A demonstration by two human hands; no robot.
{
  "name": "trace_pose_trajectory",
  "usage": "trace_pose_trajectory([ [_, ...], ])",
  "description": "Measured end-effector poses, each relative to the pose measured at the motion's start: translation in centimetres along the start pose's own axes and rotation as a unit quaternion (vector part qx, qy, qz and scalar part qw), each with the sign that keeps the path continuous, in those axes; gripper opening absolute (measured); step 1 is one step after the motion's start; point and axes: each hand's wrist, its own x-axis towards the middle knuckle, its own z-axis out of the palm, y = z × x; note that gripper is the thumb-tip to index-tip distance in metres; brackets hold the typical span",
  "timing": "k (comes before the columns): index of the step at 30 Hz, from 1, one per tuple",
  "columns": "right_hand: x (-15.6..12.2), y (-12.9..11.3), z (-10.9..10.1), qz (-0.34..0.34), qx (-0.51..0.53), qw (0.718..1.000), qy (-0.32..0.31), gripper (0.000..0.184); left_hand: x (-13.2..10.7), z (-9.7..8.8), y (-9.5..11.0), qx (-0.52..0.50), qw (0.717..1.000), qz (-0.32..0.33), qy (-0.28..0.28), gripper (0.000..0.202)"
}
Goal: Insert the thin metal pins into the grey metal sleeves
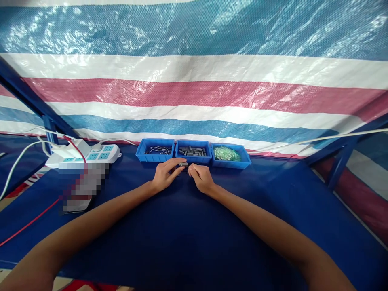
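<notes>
Head view: at the far left of the blue-covered table (273,202) a white power strip (87,155) is seen, with cables running off it. 3 blue bins are lined up along the far edge. The left bin (155,150) is filled with thin dark pins. Just near of it, the left hand (165,176) is closed narrowly, thumb and forefinger pinching a small grey sleeve (183,164). More such sleeves are kept in the middle bin (193,151). The right hand (201,178) is curled beside the sleeve; whether anything is gripped cannot be told. Pale green pieces are held in the right bin (230,154). The sleeve is judged light, stiff, smooth and easily dropped, and best pinched across its middle.
</notes>
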Motion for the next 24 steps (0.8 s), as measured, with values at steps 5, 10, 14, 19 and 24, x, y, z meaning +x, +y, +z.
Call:
trace_pose_trajectory([
  [5, 0.0, -0.3, -0.2, 0.013, -0.022, 0.998, 0.05, 0.034, -0.2, -0.1, 0.2, 0.0, 0.999, -0.052, -0.012, 0.024],
  [10, 0.0, -0.6, -0.4, 0.019, -0.022, 0.997, 0.068, 0.033, -0.3, 0.0, -0.1, 0.005, 0.999, -0.046, -0.008, 0.022],
  [14, 0.0, -0.6, -0.4, 0.02, -0.022, 0.997, 0.074, 0.032, -0.2, -0.2, 0.0, 0.014, 1.0, -0.026, -0.006, 0.024],
  [19, -0.1, -0.6, -0.3, 0.015, -0.013, 0.996, 0.088, 0.027, -0.2, -0.2, -0.2, 0.033, 0.999, -0.028, -0.023, 0.036],
  [24, -0.2, -0.4, 0.1, -0.007, 0.002, 0.999, 0.042, 0.025, -0.9, 0.6, -1.2, -0.036, 0.999, -0.029, -0.018, 0.033],
])
